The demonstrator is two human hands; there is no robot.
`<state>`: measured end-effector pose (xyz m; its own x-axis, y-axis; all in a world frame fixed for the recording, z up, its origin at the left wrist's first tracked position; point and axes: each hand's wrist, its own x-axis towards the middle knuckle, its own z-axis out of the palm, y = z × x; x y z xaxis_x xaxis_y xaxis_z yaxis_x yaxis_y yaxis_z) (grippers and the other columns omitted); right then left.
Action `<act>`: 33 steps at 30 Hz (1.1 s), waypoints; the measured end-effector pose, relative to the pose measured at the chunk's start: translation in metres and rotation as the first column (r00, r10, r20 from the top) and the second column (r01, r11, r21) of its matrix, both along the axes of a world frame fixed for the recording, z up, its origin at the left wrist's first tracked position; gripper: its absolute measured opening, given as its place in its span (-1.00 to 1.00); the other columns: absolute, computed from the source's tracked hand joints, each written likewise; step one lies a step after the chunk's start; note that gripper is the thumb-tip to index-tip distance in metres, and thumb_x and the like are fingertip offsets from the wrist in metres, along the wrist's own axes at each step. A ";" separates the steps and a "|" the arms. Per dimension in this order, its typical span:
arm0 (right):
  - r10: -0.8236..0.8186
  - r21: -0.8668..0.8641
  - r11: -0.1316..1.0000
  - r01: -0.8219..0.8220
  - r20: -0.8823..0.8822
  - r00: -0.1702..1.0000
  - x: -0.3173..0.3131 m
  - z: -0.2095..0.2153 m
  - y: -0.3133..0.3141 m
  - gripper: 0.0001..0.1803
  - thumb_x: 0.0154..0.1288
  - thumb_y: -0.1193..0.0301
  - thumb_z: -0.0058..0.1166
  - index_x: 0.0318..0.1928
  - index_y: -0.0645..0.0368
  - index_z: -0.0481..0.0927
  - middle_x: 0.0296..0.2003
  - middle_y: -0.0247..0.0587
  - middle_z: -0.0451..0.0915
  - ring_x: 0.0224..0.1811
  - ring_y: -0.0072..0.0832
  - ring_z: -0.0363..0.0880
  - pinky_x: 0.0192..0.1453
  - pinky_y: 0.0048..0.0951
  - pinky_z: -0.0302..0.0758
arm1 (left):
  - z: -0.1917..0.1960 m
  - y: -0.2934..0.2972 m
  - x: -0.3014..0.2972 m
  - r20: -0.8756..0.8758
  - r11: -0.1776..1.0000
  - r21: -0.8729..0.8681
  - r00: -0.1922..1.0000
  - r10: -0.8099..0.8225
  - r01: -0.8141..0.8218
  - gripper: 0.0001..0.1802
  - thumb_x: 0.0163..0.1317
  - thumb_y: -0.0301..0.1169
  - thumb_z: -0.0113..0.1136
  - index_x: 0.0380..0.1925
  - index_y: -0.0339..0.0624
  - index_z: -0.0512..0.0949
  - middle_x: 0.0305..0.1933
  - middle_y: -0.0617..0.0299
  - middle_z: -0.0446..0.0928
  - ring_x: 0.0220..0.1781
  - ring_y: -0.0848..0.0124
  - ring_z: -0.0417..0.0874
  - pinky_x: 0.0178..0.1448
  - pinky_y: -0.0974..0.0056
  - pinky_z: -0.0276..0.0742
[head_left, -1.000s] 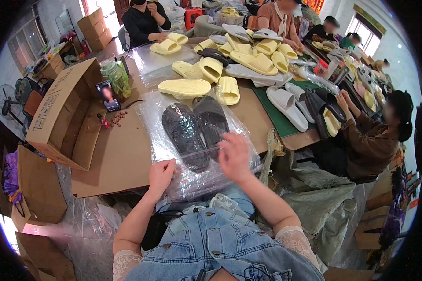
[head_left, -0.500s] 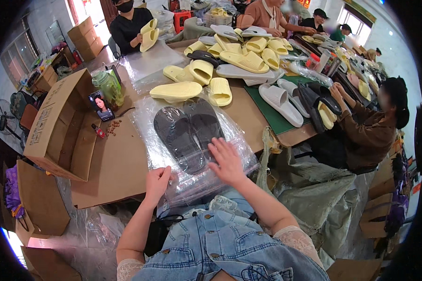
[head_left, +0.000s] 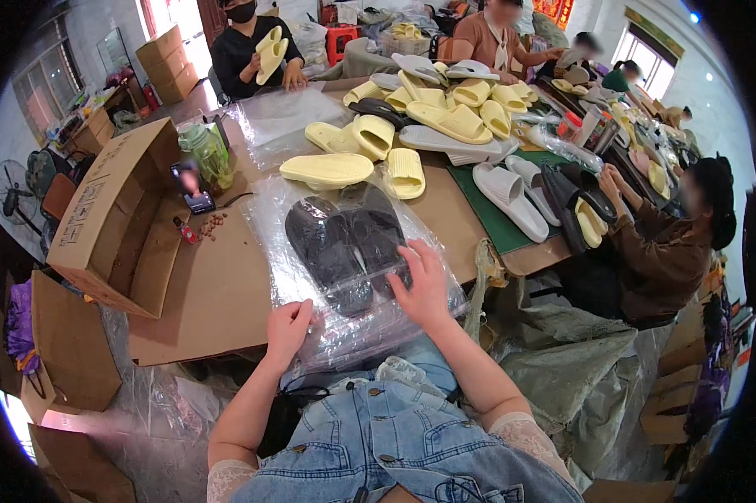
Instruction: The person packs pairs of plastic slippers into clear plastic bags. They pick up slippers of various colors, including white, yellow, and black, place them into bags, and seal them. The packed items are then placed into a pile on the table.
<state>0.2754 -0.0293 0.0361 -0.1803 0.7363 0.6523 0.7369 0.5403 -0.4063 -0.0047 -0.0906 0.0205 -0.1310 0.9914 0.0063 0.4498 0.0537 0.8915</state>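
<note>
A pair of dark grey slippers (head_left: 345, 243) lies side by side inside a clear plastic bag (head_left: 270, 267), flat on the table's near edge. My right hand (head_left: 421, 287) rests on the bag, over the heel end of the right slipper. Its fingers are apart and slightly bent. At the bag's lower left edge, my left hand (head_left: 290, 332) has its fingers drawn together, pinching the plastic. Just beyond the bag lie a yellow slipper (head_left: 327, 170) on its side and another yellow slipper (head_left: 406, 173).
An open cardboard box (head_left: 109, 226), a phone (head_left: 192, 188) and a green jar (head_left: 206, 155) stand left. Yellow and grey slippers (head_left: 449, 120) are heaped at the back. Co-workers sit right and far; one person (head_left: 256, 52) holds yellow slippers. A sack (head_left: 554, 352) hangs at right.
My right hand's fingers have bent a little more and shifted slightly over the bag. The left hand keeps its place at the edge. The far person's other hand now rests on the table.
</note>
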 end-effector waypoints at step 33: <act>-0.114 -0.174 0.976 0.130 0.097 0.989 -0.078 -0.016 0.086 -0.74 0.19 0.22 0.14 -0.43 0.17 0.54 -0.47 -0.02 0.63 -0.41 -0.03 0.67 -0.29 -0.01 0.58 | 0.029 0.059 0.009 -0.028 0.836 0.546 0.996 0.086 -0.056 -0.89 0.22 -0.38 0.35 -0.31 -0.15 0.67 0.04 0.13 0.60 0.06 0.21 0.54 0.06 0.17 0.48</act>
